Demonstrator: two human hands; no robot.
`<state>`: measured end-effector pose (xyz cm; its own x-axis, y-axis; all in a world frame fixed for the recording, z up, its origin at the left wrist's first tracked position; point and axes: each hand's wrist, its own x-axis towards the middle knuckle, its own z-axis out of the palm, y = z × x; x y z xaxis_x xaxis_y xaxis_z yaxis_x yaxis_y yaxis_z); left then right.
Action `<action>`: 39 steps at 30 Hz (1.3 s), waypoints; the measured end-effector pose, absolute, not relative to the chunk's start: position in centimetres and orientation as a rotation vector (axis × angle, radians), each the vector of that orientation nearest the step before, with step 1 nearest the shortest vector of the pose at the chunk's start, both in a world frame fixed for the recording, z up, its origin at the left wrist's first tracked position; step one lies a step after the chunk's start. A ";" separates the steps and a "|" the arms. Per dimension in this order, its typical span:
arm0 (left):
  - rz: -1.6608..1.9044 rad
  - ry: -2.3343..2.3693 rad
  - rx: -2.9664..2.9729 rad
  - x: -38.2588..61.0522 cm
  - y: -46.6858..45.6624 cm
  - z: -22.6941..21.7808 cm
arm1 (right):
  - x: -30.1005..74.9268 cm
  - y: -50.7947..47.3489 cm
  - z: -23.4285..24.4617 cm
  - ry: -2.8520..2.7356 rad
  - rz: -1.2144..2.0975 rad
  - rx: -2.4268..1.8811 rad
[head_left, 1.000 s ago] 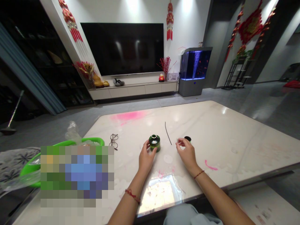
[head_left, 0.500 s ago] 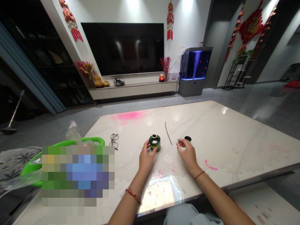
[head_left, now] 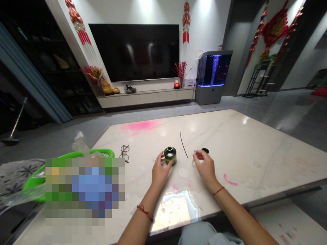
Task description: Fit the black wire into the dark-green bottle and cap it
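Note:
My left hand [head_left: 160,173] curls its fingers around the left side of a dark green jar [head_left: 170,156], which stands upright on the white marble table [head_left: 242,143] with its round mouth uncovered. My right hand [head_left: 206,166] pinches a small pale tube [head_left: 194,157] between its fingertips, and the tube's lower end points down toward the tabletop. Just beyond those fingers lies a small black round cap [head_left: 205,150], apart from the hand. A thin black wire [head_left: 183,144] rests on the table between the jar and the cap.
Wire-rimmed glasses [head_left: 124,153] lie at the table's left. Beside them is a bright green basket [head_left: 84,153], partly hidden by a pixelated patch, with a clear plastic bag [head_left: 80,143] behind it. Pink stains mark the tabletop. A table edge runs in front of me.
The pale tube now shows clearly below my right fingertips, angled downward. The jar and my left hand sit slightly further right. The view has tilted slightly.

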<state>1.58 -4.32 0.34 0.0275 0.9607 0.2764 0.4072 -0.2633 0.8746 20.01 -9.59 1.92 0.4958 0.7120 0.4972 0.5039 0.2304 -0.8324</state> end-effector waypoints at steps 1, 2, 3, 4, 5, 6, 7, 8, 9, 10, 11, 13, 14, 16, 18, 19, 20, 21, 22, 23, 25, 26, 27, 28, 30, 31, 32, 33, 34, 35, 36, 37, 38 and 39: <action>1.210 1.409 1.742 1.6 -4.3 0.4 | 20.0 -9.6 1.9 -1.142 0.200 -1.418; 1.208 1.423 1.761 1.6 -4.3 0.4 | 20.0 -9.6 1.9 -1.140 0.201 -1.416; 1.205 1.437 1.779 1.6 -4.4 0.4 | 20.0 -9.6 1.9 -1.139 0.201 -1.412; 1.201 1.450 1.793 1.6 -4.4 0.4 | 20.0 -9.6 1.9 -1.140 0.202 -1.408; 1.197 1.461 1.805 1.6 -4.4 0.5 | 20.0 -9.6 1.9 -1.141 0.203 -1.403; 1.191 1.467 1.817 1.5 -4.4 0.5 | 20.1 -9.6 1.9 -1.142 0.204 -1.398; 1.185 1.465 1.831 1.5 -4.4 0.6 | 20.1 -9.6 1.8 -1.143 0.207 -1.394; 1.181 1.454 1.846 1.5 -4.5 0.6 | 20.1 -9.6 1.8 -1.144 0.211 -1.393; 1.181 1.439 1.859 1.5 -4.5 0.6 | 20.1 -9.6 1.8 -1.145 0.215 -1.392; 1.184 1.422 1.868 1.5 -4.5 0.7 | 20.1 -9.7 1.8 -1.146 0.219 -1.393; 1.188 1.407 1.870 1.5 -4.6 0.7 | 20.1 -9.7 1.8 -1.146 0.221 -1.395; 1.197 1.388 1.860 1.5 -4.6 0.8 | 20.1 -9.7 1.8 -1.147 0.222 -1.395; 1.199 1.385 1.851 1.5 -4.7 0.8 | 20.1 -9.7 1.8 -1.147 0.221 -1.393; 1.192 1.380 1.836 1.6 -4.8 0.9 | 20.1 -9.7 1.9 -1.148 0.219 -1.390; 1.176 1.378 1.829 1.7 -4.8 0.9 | 20.1 -9.6 1.8 -1.145 0.219 -1.388; 1.169 1.375 1.829 1.7 -4.9 1.0 | 20.1 -9.6 1.8 -1.142 0.219 -1.387; 1.164 1.372 1.830 1.8 -4.9 1.0 | 20.1 -9.6 1.7 -1.140 0.221 -1.385; 1.159 1.369 1.833 1.8 -5.0 1.0 | 20.1 -9.5 1.7 -1.139 0.223 -1.382; 1.154 1.363 1.838 1.8 -5.0 1.0 | 20.1 -9.5 1.6 -1.137 0.224 -1.379; 1.148 1.354 1.841 1.8 -5.0 1.0 | 20.1 -9.5 1.6 -1.137 0.226 -1.376; 1.135 1.322 1.845 1.8 -5.1 1.1 | 20.1 -9.5 1.5 -1.138 0.226 -1.370; 1.132 1.299 1.843 1.9 -5.2 1.1 | 20.1 -9.5 1.5 -1.138 0.224 -1.370; 1.131 1.276 1.838 1.9 -5.2 1.2 | 20.1 -9.5 1.6 -1.137 0.221 -1.370; 1.131 1.258 1.830 1.9 -5.3 1.3 | 20.1 -9.5 1.6 -1.137 0.219 -1.372; 1.130 1.243 1.809 1.9 -5.4 1.6 | 20.1 -9.5 1.6 -1.134 0.217 -1.373; 1.128 1.245 1.800 1.9 -5.5 1.7 | 20.1 -9.5 1.7 -1.132 0.219 -1.372; 1.126 1.249 1.794 1.9 -5.5 1.9 | 20.1 -9.6 1.7 -1.131 0.221 -1.370; 1.124 1.251 1.791 1.9 -5.5 2.0 | 20.1 -9.6 1.8 -1.131 0.223 -1.367; 1.123 1.250 1.789 1.9 -5.6 2.1 | 20.0 -9.6 1.8 -1.130 0.224 -1.365; 1.122 1.248 1.789 1.9 -5.6 2.2 | 20.0 -9.6 1.9 -1.128 0.226 -1.364; 1.122 1.245 1.787 1.9 -5.6 2.2 | 20.0 -9.7 2.1 -1.125 0.228 -1.364; 1.123 1.242 1.784 1.9 -5.6 2.3 | 20.0 -9.7 2.3 -1.119 0.229 -1.362; 1.124 1.241 1.779 1.9 -5.6 2.3 | 20.1 -9.6 2.5 -1.110 0.230 -1.360; 1.124 1.240 1.776 1.9 -5.7 2.3 | 20.1 -9.6 2.8 -1.100 0.232 -1.355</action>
